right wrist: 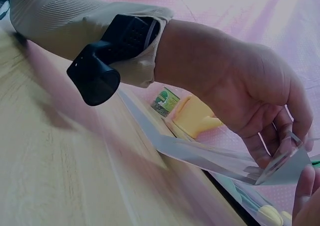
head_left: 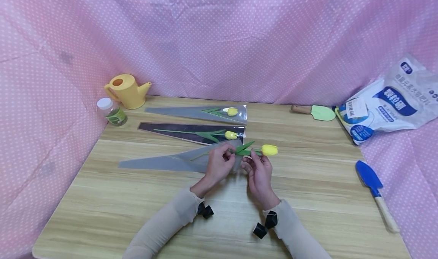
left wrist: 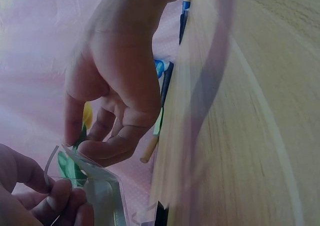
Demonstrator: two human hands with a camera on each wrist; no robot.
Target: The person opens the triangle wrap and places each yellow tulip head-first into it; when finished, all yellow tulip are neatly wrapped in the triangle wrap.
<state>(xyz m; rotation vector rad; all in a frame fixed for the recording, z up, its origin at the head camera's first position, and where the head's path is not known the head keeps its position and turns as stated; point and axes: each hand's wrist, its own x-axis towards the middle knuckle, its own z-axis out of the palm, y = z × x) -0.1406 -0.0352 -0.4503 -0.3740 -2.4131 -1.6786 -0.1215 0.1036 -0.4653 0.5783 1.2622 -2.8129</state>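
Note:
My left hand (head_left: 220, 164) pinches the open mouth of a translucent grey flower sleeve (head_left: 154, 163), lifted at this end while its narrow tip points left across the table. My right hand (head_left: 261, 175) pinches an artificial yellow tulip (head_left: 269, 150) just below its bloom. The tulip's stem runs into the sleeve and its bloom sticks out to the right. In the left wrist view, green leaves (left wrist: 72, 168) show at the sleeve's mouth. The right wrist view shows the sleeve (right wrist: 200, 156) bent down from my left hand (right wrist: 245, 85). Some fingertips are hidden.
Behind lie a dark sleeve (head_left: 171, 128) and a grey sleeve (head_left: 178, 112), each with a yellow tulip. A watering can (head_left: 128, 91) and a jar (head_left: 114, 114) stand back left. Rightward are a green trowel (head_left: 323, 113), a white bag (head_left: 393, 103) and a blue trowel (head_left: 371, 177).

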